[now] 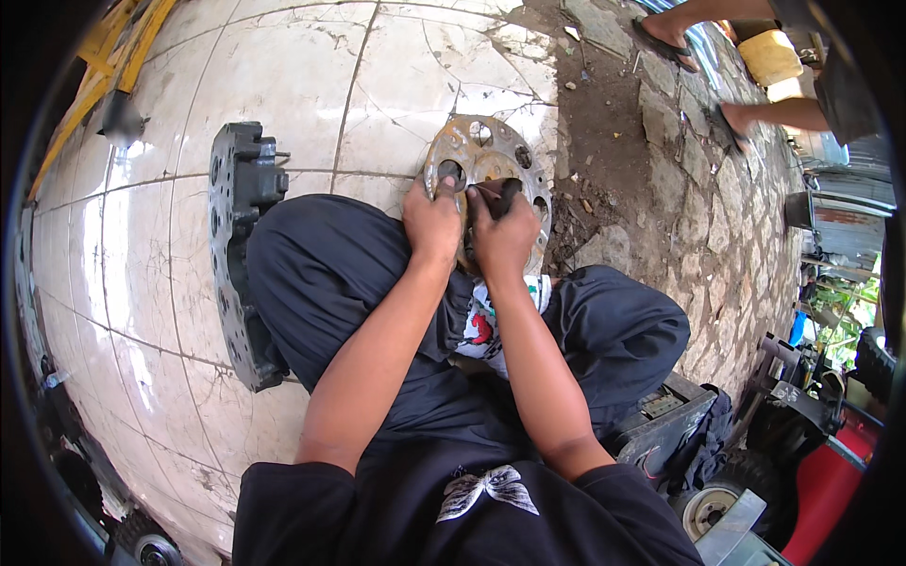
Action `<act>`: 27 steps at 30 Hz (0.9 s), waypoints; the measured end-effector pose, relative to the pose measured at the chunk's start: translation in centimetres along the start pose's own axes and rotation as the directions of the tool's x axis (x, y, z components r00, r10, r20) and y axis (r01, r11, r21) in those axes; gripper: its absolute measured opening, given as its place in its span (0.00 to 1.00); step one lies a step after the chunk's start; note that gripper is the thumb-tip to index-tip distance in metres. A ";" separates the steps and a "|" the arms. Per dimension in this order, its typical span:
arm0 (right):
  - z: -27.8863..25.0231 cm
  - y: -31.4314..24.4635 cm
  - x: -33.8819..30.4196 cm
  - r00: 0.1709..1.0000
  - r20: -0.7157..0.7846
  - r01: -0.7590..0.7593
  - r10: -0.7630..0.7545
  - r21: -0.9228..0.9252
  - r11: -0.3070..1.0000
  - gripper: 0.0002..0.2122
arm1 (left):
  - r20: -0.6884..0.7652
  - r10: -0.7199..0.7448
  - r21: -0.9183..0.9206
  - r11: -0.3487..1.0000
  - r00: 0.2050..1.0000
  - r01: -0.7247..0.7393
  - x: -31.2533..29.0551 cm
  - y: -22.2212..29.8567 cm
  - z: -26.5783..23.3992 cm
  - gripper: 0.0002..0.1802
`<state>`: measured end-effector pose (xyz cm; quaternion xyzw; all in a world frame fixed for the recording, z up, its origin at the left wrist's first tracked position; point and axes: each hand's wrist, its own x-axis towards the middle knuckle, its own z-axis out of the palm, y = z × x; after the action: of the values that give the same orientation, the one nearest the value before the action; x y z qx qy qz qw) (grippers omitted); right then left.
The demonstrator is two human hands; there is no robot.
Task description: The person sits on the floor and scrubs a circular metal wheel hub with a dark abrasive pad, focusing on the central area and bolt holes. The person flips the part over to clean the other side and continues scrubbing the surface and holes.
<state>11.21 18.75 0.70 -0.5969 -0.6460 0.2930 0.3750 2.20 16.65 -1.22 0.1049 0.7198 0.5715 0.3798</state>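
Observation:
A round, rust-stained metal plate (pixel 497 168) with several large holes lies in front of my crossed legs. My left hand (pixel 432 224) is closed on its near left edge, with the thumb on the face beside a hole. Pinched in my right hand (pixel 506 236) is a dark brown folded piece (pixel 499 193), perhaps sandpaper or cloth, pressed against the plate. My hands and wrists hide the plate's near part. Left of my knee, a dark cylinder head (pixel 243 198) rests on the tiles.
Pale cracked tiles (pixel 160 245) meet bare soil and stone paving (pixel 698 236) on the right. Another person's sandalled feet (pixel 668 42) are at the far right. A yellow frame (pixel 90 90) stands far left. A dark metal box (pixel 665 420) and a wheel (pixel 708 509) are near right.

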 end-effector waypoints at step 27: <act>1.9 0.2 1.1 0.994 -0.103 -0.043 0.027 -0.161 0.986 0.10 | -0.013 0.038 0.118 0.992 0.999 -0.037 -1.2 1.2 0.0 0.17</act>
<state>9.79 20.03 -0.37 -0.6508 -0.6373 0.2153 0.3520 2.68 16.28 0.35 0.1363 0.7531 0.5358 0.3565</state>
